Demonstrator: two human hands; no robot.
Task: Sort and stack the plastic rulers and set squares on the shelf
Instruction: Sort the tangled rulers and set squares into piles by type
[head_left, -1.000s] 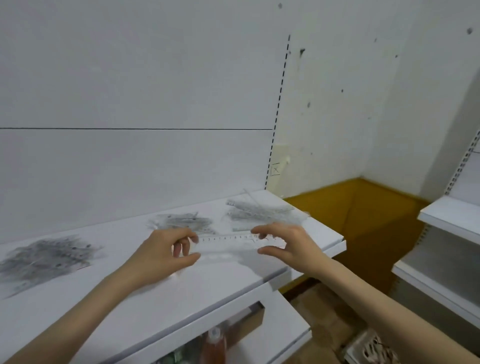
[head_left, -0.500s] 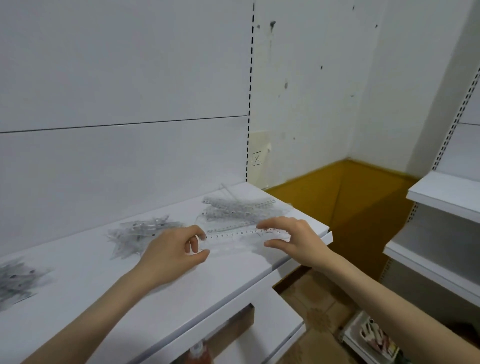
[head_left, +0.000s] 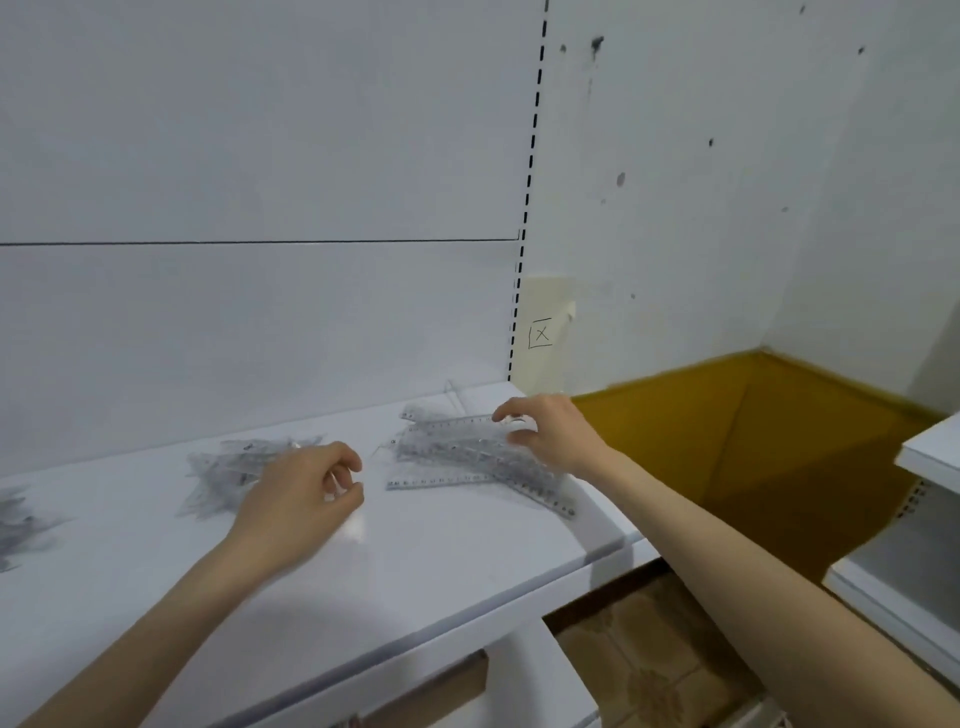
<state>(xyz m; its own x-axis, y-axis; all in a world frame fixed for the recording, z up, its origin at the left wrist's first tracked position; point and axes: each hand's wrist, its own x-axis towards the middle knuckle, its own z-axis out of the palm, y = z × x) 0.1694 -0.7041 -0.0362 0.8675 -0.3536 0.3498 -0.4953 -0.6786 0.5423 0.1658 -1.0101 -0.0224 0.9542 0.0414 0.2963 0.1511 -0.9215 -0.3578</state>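
A pile of clear plastic rulers (head_left: 467, 465) lies at the right end of the white shelf (head_left: 415, 566). My right hand (head_left: 556, 434) reaches over the pile's far right side, its thumb and forefinger pinching the end of one clear ruler (head_left: 452, 422) that lies along the top of the pile. My left hand (head_left: 304, 491) hovers over the shelf left of the pile, fingers loosely curled and holding nothing. Behind my left hand sits a heap of clear set squares (head_left: 234, 460). Another grey heap (head_left: 15, 519) shows at the far left edge.
The shelf's front edge runs diagonally down to the left, with a lower shelf (head_left: 524, 675) beneath it. A second white shelf unit (head_left: 930, 452) stands at the right. A slotted upright (head_left: 527, 208) and a paper marked X (head_left: 540, 332) are on the back wall.
The ruler that both hands held has been carried back onto the ruler pile. My left hand has let go of it and drawn away to the left; the right hand is still at its end.
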